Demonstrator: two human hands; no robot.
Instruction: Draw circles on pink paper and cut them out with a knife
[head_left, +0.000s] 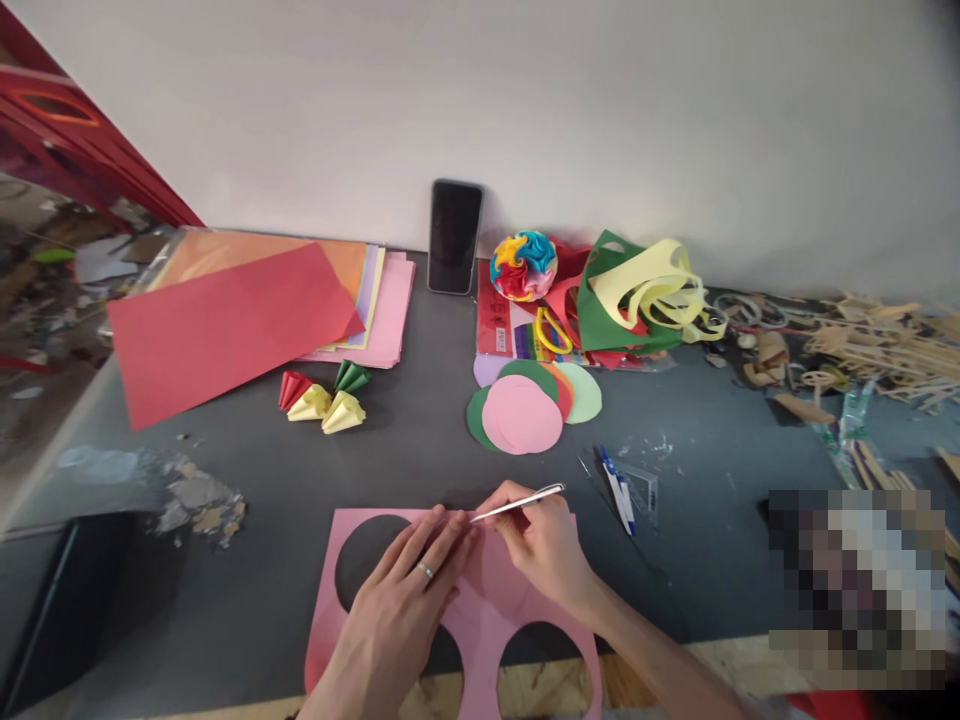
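Note:
A pink paper sheet (476, 655) with several round holes cut out of it lies at the desk's front edge. My left hand (397, 615), with a ring on one finger, rests flat on the sheet, fingers stretched over one hole's edge. In my right hand (547, 550) is a slim white pen (529, 499), its tip low by my left fingertips at the sheet's upper part. Whether the tip touches the paper, I cannot tell. Beyond the hands is a pile of cut paper circles, with a pink circle (523, 415) on top.
A phone (454, 237) leans against the wall. Coloured sheets (240, 330) and folded paper cones (343, 412) lie left. A multicoloured paper ball (523, 266) and paper offcuts (645, 290) sit at the back. Blue-and-white pens (617, 492) and wood sticks (885, 345) are right.

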